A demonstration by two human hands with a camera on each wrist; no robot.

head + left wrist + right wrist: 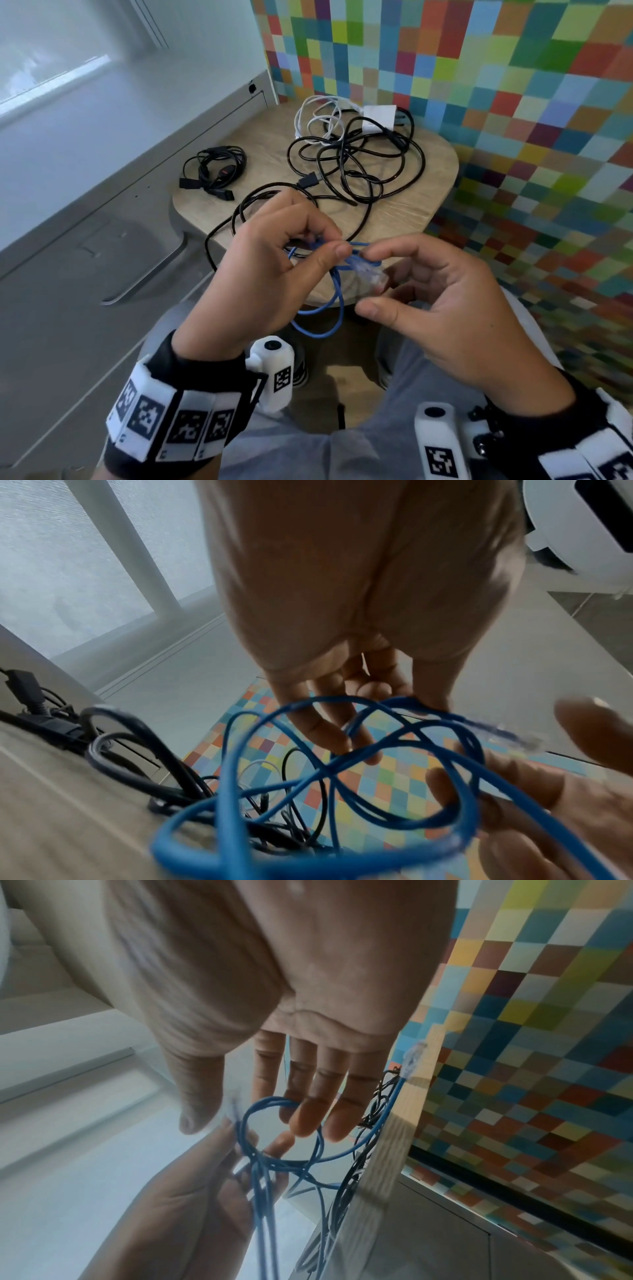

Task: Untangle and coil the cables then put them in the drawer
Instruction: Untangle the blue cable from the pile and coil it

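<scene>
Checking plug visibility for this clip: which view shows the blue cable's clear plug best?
The head view: the clear plug lies unblocked between the left hand and right hand, on the blue cable. The left wrist view shows it blurred at the loops' edge. The right wrist view shows only a faint blur beside the thumb.

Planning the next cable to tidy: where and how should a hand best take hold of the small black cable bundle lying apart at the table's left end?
Probably around the small black cable bundle's looped body, from above; its plugs trail loose toward the table's near edge.
</scene>
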